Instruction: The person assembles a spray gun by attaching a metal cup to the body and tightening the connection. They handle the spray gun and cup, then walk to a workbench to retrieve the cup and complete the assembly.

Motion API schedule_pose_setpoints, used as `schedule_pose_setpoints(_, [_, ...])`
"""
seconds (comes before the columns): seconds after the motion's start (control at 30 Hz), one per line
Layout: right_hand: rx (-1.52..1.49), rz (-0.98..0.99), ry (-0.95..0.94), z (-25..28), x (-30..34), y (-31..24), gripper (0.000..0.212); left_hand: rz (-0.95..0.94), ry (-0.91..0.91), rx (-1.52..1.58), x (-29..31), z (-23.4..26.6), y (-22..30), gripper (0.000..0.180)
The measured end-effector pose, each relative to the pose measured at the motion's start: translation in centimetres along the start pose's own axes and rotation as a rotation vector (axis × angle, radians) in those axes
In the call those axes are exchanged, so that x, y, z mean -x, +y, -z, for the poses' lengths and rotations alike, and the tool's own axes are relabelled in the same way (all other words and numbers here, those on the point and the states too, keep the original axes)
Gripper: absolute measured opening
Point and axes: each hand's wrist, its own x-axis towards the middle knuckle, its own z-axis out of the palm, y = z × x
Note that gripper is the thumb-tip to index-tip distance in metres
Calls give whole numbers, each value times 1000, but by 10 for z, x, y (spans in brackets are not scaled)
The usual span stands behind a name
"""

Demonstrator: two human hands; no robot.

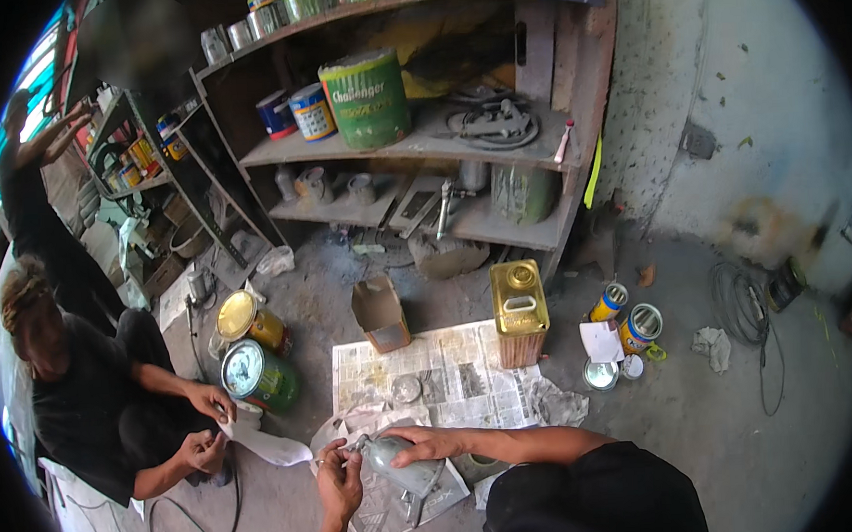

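Low in the middle I have what looks like a spray gun [405, 472], with a rounded, dull grey cup and a slim metal part pointing down toward me. My right hand [426, 444] is wrapped over the cup from the right. At the other end, my left hand [339, 478] is closed, thumb and fingers pinched close to the cup's left tip. What lies between those fingertips is too small to make out. Newspaper [431, 357] is spread on the floor beneath and beyond, with a small round lid [406, 389] on it.
A crouching co-worker [87, 409] at left holds a white sheet [267, 446] reaching near my left hand. A gold metal can [519, 314] and open cardboard box [380, 314] stand ahead. Paint cans [260, 376] stand left, smaller tins [641, 327] right. Shelves [429, 131] rise behind.
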Motion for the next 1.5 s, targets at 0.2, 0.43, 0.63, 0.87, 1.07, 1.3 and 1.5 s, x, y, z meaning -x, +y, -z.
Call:
schedule_pose_setpoints(0.2, [88, 122, 290, 8, 15, -1, 74, 161, -144, 346, -9, -22, 17, 39])
schedule_pose_setpoints(0.43, [617, 102, 18, -3, 74, 44, 108, 589, -480, 554, 34, -84, 26, 46])
schedule_pose_setpoints(0.63, [197, 68, 874, 110, 240, 12, 32, 640, -257, 527, 42, -58, 42, 39])
schedule_pose_setpoints(0.87, [1160, -866, 1831, 286, 384, 44, 90, 577, -68, 439, 2, -30, 13, 43])
schedule_pose_setpoints(1.07, [899, -1100, 1498, 337, 376, 60, 100, 583, -81, 386, 2, -37, 6, 44])
schedule_pose_setpoints(1.3, [1289, -673, 1604, 308, 366, 69, 80, 627, -32, 456, -4, -39, -1, 39])
schedule_pose_setpoints(1.5, [1429, -128, 1766, 278, 381, 62, 84, 635, -36, 463, -9, -47, -15, 37])
